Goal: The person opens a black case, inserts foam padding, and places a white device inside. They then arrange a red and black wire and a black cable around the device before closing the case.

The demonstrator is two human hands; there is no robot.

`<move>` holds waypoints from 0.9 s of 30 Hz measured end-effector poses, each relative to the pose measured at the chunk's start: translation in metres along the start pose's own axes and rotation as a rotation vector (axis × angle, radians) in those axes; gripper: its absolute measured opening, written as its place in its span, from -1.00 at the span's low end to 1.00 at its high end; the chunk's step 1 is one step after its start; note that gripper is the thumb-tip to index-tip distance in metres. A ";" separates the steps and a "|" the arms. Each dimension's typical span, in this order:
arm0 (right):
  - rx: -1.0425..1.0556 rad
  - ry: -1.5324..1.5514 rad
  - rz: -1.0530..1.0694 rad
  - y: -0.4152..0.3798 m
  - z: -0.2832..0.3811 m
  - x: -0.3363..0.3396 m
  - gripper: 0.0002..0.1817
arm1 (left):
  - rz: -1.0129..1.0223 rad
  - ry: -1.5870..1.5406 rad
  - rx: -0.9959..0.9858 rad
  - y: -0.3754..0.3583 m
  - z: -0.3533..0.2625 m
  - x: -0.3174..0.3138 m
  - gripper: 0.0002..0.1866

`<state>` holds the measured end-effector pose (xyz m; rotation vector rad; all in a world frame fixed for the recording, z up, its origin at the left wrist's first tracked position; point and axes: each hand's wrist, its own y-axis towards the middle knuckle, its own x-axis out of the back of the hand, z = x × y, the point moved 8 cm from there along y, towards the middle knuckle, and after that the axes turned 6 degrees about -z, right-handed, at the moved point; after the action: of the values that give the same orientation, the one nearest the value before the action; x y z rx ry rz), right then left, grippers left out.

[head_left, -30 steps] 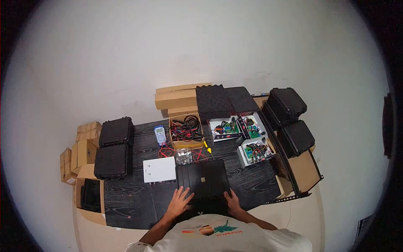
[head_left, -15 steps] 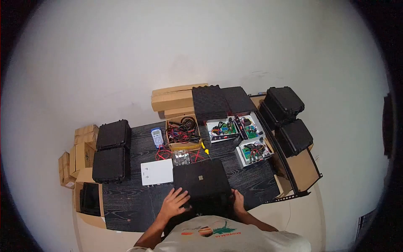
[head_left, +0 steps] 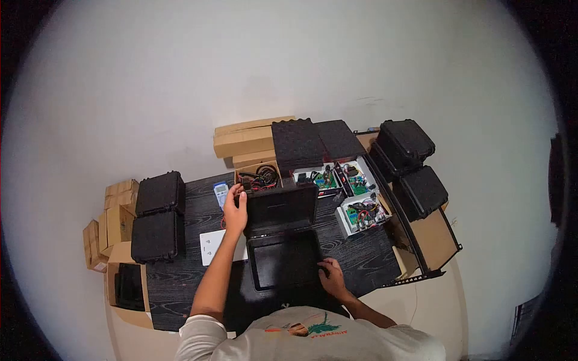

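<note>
A black hard case (head_left: 283, 259) lies open on the dark table in front of me, its inside bare. Its lid (head_left: 281, 206) stands raised toward the wall. My left hand (head_left: 235, 210) grips the lid's left edge and holds it up. My right hand (head_left: 330, 274) rests on the case's lower right corner, fingers curled over the rim.
A white box (head_left: 209, 246) lies left of the case. Behind the lid are a multimeter (head_left: 221, 194), a carton of wires (head_left: 259, 177) and white trays with circuit boards (head_left: 361, 213). Closed black cases (head_left: 158, 218) stand left and right (head_left: 415, 174). Cardboard boxes (head_left: 244, 141) line the wall.
The case was shut with both hands at its front edge. My left hand has since swung the lid up and back; my right hand stays at the front right corner.
</note>
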<state>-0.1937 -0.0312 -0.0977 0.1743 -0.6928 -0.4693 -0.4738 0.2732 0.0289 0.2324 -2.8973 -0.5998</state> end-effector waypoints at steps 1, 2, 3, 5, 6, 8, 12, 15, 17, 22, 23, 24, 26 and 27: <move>0.009 -0.013 -0.003 0.002 0.000 0.001 -0.76 | 0.012 0.013 -0.031 0.001 0.010 -0.004 -0.49; 0.007 -0.005 0.016 0.007 -0.003 0.000 -0.77 | -0.001 0.023 -0.044 -0.001 0.021 -0.006 -0.44; 0.005 0.003 0.033 0.016 -0.010 -0.001 -0.78 | -0.014 0.032 -0.057 -0.006 0.030 -0.007 -0.38; 0.012 0.018 0.011 0.038 -0.019 0.002 -0.81 | -0.008 0.027 -0.046 -0.019 0.052 -0.010 -0.27; 0.022 0.027 -0.029 0.056 -0.021 0.007 -0.82 | 0.011 0.014 -0.024 -0.026 0.064 -0.010 -0.23; 0.014 0.056 -0.106 0.101 -0.033 0.014 -0.84 | 0.058 -0.022 0.028 -0.037 0.066 -0.011 -0.17; 0.143 0.018 -0.238 0.221 -0.016 0.046 -0.85 | 0.094 0.016 0.027 -0.059 0.075 -0.008 -0.12; 0.252 -0.108 -0.320 0.310 -0.032 0.053 -0.71 | 0.101 0.126 0.001 -0.085 0.073 -0.005 -0.10; 0.164 -0.276 -0.245 0.362 -0.054 0.047 -0.51 | 0.166 0.307 -0.039 -0.107 0.078 -0.004 -0.06; 0.155 -0.631 -0.170 0.422 -0.062 0.040 -0.25 | 0.258 0.475 -0.118 -0.145 0.074 -0.007 0.01; 0.138 -0.681 -0.116 0.428 -0.066 0.037 -0.21 | 0.278 0.486 -0.102 -0.151 0.074 -0.007 0.01; 0.156 -0.710 -0.109 0.432 -0.065 0.036 -0.28 | 0.300 0.497 -0.089 -0.155 0.071 -0.006 0.02; 0.109 -0.726 0.024 0.440 -0.072 0.033 -0.34 | 0.320 0.498 -0.082 -0.158 0.068 -0.007 0.00; 0.083 -0.733 0.091 0.441 -0.075 0.032 -0.37 | 0.319 0.504 -0.076 -0.157 0.070 -0.006 0.00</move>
<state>0.0344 0.3431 -0.0012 0.0422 -1.4328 -0.4134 -0.4632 0.1583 -0.0986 -0.0812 -2.3531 -0.5045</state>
